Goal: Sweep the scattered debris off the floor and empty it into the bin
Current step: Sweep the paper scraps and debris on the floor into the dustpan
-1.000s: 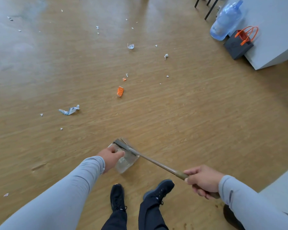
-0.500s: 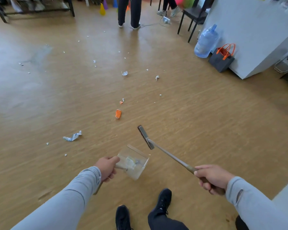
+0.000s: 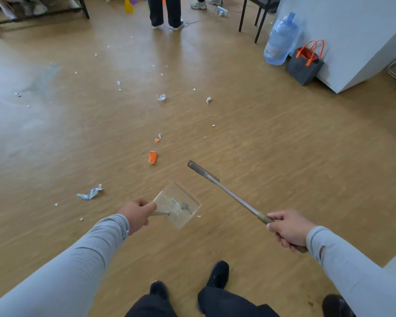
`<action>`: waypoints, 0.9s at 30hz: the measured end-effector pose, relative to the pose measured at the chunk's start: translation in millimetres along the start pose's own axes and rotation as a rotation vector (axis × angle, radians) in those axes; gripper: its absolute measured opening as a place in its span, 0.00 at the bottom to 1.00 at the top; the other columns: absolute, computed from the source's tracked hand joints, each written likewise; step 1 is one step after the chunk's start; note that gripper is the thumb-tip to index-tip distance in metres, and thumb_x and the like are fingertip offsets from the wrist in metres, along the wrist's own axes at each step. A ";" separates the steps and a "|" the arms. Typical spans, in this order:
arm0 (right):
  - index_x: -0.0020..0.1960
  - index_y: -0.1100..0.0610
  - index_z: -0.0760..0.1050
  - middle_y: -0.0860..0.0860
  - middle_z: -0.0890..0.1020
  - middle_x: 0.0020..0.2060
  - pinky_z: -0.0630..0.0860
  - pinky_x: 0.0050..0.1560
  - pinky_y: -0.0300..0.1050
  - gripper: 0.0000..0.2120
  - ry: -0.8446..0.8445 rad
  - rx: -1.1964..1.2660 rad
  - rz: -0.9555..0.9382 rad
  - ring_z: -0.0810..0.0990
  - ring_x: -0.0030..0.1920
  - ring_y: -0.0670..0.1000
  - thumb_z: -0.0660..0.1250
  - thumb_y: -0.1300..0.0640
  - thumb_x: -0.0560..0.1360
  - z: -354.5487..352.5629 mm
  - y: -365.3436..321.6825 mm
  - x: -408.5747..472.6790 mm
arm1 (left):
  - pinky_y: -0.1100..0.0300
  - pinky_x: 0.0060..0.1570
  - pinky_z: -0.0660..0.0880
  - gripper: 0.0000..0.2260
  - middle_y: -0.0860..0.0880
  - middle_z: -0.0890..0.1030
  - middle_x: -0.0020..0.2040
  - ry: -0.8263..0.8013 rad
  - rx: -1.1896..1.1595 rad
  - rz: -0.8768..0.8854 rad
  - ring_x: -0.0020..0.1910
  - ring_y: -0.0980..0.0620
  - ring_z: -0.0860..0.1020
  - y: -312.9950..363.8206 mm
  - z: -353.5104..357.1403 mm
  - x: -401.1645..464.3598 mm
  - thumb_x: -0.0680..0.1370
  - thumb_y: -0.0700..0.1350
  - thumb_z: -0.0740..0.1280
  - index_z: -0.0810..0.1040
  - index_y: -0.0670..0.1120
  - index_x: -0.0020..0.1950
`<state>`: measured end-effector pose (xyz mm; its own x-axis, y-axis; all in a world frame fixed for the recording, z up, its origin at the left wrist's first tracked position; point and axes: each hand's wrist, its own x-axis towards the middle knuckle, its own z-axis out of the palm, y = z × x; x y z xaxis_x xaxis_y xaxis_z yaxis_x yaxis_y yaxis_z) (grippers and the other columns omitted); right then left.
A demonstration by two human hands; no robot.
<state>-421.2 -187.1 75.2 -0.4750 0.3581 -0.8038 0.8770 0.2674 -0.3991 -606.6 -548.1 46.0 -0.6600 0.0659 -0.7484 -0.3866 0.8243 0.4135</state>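
Note:
My left hand [image 3: 136,215] grips the metal handle of a clear plastic dustpan [image 3: 177,204], held above the floor with a few scraps inside. My right hand [image 3: 288,229] grips the end of a long-handled broom [image 3: 229,194]; its narrow head [image 3: 196,167] points forward and left, off the floor. An orange scrap [image 3: 153,157] lies just ahead of the dustpan. A crumpled white-blue paper [image 3: 89,193] lies to the left. Several small white bits [image 3: 161,97] are scattered farther ahead. No bin is in view.
A person's legs [image 3: 166,12] stand at the far end of the wooden floor. A blue water jug [image 3: 280,40] and a dark bag with orange handles [image 3: 305,65] sit by a white wall at right. My feet [image 3: 217,273] are below.
I lifted the dustpan and broom apart off the floor; the broom head swung forward and right. My view tilted up, showing more of the room.

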 end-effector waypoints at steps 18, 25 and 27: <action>0.53 0.61 0.76 0.54 0.72 0.28 0.68 0.28 0.43 0.11 -0.075 0.207 0.387 0.68 0.24 0.53 0.58 0.65 0.75 209.9 -11.9 7.3 | 0.57 0.36 0.70 0.13 0.49 0.80 0.37 -0.234 0.558 0.097 0.36 0.49 0.76 -2.7 7.7 125.1 0.77 0.56 0.61 0.76 0.49 0.53; 0.71 0.47 0.72 0.53 0.78 0.29 0.66 0.23 0.39 0.20 -0.177 0.357 0.421 0.69 0.23 0.47 0.65 0.59 0.80 164.7 -10.4 -24.0 | 0.57 0.36 0.71 0.14 0.49 0.81 0.37 -0.248 0.536 0.117 0.35 0.49 0.77 -26.6 -17.6 135.1 0.78 0.56 0.60 0.77 0.48 0.54; 0.76 0.49 0.69 0.53 0.79 0.30 0.68 0.24 0.41 0.24 -0.163 0.306 0.395 0.70 0.24 0.48 0.66 0.58 0.80 155.0 -11.0 -31.2 | 0.58 0.35 0.71 0.14 0.49 0.80 0.36 -0.262 0.506 0.116 0.34 0.50 0.77 -35.2 -23.4 135.8 0.78 0.56 0.61 0.77 0.48 0.54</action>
<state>-404.9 -339.8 36.3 -0.1080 0.2282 -0.9676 0.9795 -0.1420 -0.1428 -697.7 -581.4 -58.0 -0.4730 0.2556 -0.8432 0.0776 0.9654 0.2491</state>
